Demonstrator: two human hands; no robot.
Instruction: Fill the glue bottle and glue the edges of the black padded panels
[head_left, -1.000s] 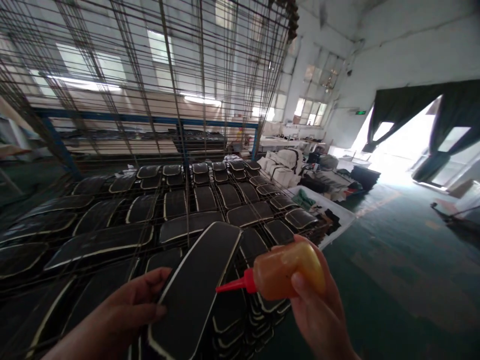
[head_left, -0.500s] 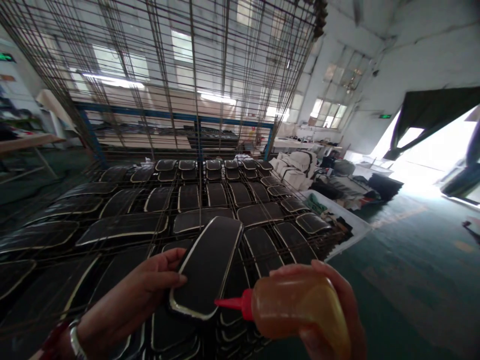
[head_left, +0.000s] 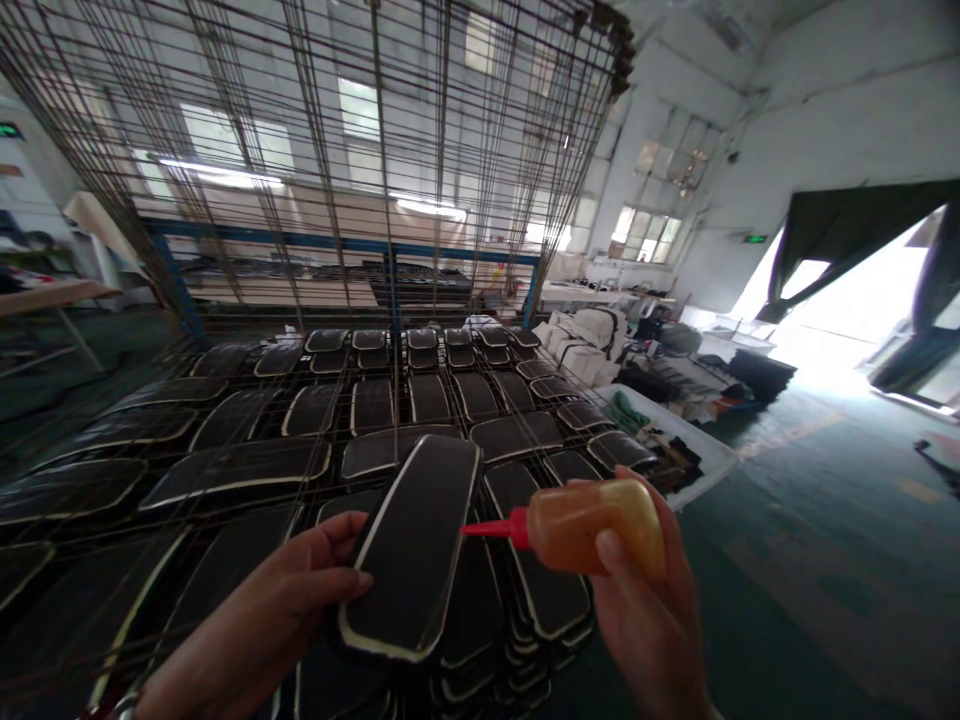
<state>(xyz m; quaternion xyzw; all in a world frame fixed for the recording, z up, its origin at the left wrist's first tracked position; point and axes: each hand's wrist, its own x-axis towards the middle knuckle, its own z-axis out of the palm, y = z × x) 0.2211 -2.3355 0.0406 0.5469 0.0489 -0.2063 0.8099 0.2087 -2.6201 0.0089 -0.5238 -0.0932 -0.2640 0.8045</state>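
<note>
A black rounded panel with a pale edge line (head_left: pixel 411 550) is pinched at its left side by my left hand (head_left: pixel 300 580), thumb on top. My right hand (head_left: pixel 652 600) is wrapped round a squeeze bottle (head_left: pixel 592 525) of amber liquid, lying nearly level. Its red nozzle (head_left: pixel 491 528) points left, and the tip is at the panel's right edge; whether it touches I cannot tell. Beneath and to the right of the held panel are stacks of similar black panels (head_left: pixel 536 570).
Rows of black panels (head_left: pixel 240 470) lie on a wire rack ahead. An upright wire grid (head_left: pixel 337 130) rises behind them. To the right stands a white bin (head_left: pixel 709 480) with dark scraps and green cloth. White bundles (head_left: pixel 581 345) sit beyond, and green floor (head_left: pixel 825 560) extends right.
The bottle in my right hand has moved up and away along the panel's right edge, from near its lower corner to about the middle. My left hand keeps its hold on the panel.
</note>
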